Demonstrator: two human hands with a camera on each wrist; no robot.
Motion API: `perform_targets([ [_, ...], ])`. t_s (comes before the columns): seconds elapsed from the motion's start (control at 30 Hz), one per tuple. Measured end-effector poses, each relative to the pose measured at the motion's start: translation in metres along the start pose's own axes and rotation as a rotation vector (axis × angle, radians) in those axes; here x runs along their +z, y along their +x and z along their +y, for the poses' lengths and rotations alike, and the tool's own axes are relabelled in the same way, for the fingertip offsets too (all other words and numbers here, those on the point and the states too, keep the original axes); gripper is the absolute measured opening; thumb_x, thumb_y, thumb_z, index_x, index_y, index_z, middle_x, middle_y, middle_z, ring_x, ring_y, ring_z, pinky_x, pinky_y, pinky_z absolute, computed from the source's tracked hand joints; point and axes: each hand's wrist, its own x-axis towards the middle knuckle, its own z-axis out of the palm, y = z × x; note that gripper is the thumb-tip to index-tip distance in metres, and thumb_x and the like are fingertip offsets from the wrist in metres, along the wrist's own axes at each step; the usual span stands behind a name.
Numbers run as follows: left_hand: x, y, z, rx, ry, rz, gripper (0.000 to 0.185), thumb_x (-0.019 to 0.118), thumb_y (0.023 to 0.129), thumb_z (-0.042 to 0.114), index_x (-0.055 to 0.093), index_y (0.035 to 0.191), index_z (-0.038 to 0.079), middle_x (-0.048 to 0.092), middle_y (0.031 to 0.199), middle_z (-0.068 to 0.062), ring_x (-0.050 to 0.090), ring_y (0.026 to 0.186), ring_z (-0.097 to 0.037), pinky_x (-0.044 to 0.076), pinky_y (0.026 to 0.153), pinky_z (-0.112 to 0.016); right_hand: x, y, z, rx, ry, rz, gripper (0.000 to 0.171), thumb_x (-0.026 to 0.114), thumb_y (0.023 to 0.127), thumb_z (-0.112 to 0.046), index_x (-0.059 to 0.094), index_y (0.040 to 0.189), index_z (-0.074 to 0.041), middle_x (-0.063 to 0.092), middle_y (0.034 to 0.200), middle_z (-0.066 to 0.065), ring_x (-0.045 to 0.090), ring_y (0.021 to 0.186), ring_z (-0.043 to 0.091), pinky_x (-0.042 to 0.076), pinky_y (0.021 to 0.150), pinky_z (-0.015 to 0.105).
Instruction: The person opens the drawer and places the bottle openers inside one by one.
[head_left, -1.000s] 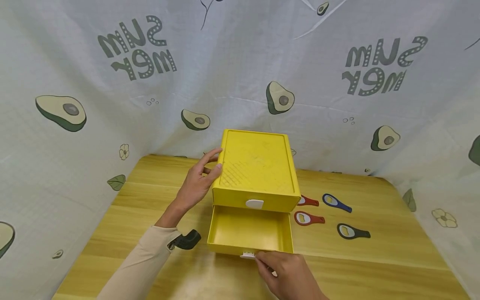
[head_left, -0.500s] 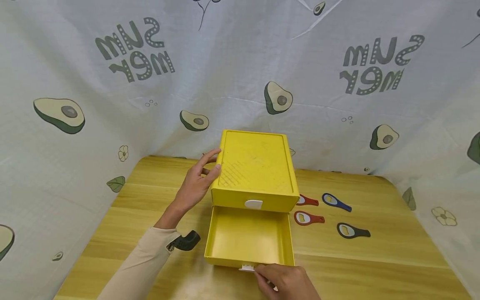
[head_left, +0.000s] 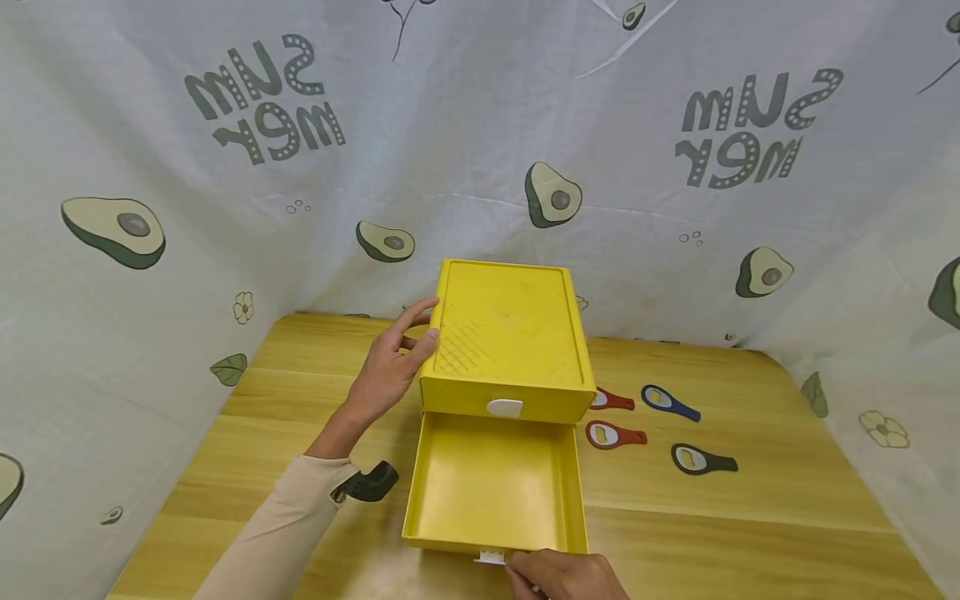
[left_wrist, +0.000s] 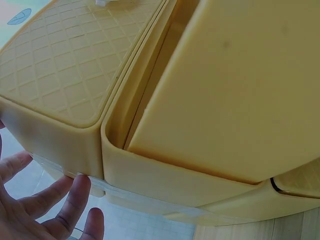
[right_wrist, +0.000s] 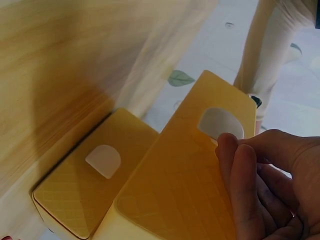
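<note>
White tab: the right hand (head_left: 566,575) pinched the white handle (head_left: 492,557) at the front edge of the lower drawer (head_left: 497,483), fingers curled round it.
Lower drawer: yellow, it stood pulled well out of the yellow cabinet (head_left: 507,346), toward the person, its inside bare.
Left hand: the left hand (head_left: 390,367) lay flat against the cabinet's left side, fingers straight, thumb on the top edge, gripping nothing.
Upper drawer: it sat closed in the cabinet, its white tab (head_left: 504,407) facing front.
Bottle openers: four openers (head_left: 626,435) lay on the wooden table (head_left: 750,517) just right of the cabinet.
Backdrop: an avocado-print cloth (head_left: 225,167) hung behind the cabinet.
</note>
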Motion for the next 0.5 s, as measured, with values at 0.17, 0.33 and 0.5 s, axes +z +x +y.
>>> perform_targets([
  [0.17, 0.000, 0.000, 0.000, 0.001, -0.003, 0.000, 0.049, 0.052, 0.104, 0.036, 0.041, 0.152, 0.032, 0.049, 0.147, -0.011, 0.059, 0.101, -0.031, 0.049, 0.077, -0.037, 0.002, -0.001, -0.001, 0.013, -0.001, 0.015, 0.028, 0.057, 0.087, -0.007, 0.054, 0.067, -0.027, 0.033, 0.059, -0.023, 0.017, 0.059, -0.017, 0.015, 0.048, -0.001],
  [0.33, 0.000, 0.000, 0.000, 0.003, -0.006, 0.001, 0.049, 0.052, 0.104, 0.035, 0.042, 0.152, 0.031, 0.049, 0.147, -0.011, 0.059, 0.100, -0.031, 0.049, 0.077, -0.037, -0.003, -0.002, -0.003, 0.041, 0.012, -0.001, 0.034, 0.048, 0.102, -0.032, 0.065, 0.073, -0.026, 0.048, 0.062, -0.024, 0.031, 0.058, -0.021, 0.026, 0.048, -0.001],
  [0.5, 0.000, 0.000, 0.000, 0.000, -0.009, 0.001, 0.049, 0.052, 0.104, 0.035, 0.042, 0.152, 0.031, 0.050, 0.147, -0.011, 0.059, 0.100, -0.030, 0.050, 0.077, -0.036, -0.013, 0.001, -0.006, 0.086, 0.104, 0.025, 0.010, 0.082, 0.083, -0.017, 0.074, 0.084, -0.023, 0.067, 0.072, -0.019, 0.055, 0.063, -0.018, 0.041, 0.052, 0.003],
])
